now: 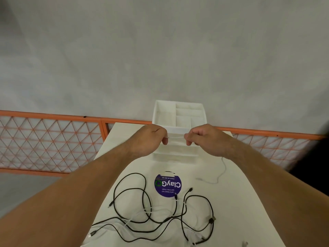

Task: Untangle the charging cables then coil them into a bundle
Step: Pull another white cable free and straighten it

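Both hands are raised above the white table (236, 202). My left hand (151, 138) and my right hand (201, 138) each pinch a white cable (176, 137), which runs taut between them. From under my right wrist its loose end trails down to the tabletop, ending in a plug. Black cables (147, 209) lie tangled in loops on the near part of the table, mixed with other white cables (135, 218).
A white compartment organiser (179, 111) stands at the table's far end, behind my hands. A round purple sticker (168, 185) sits mid-table. An orange mesh railing (53, 139) runs behind the table, with a grey floor beyond.
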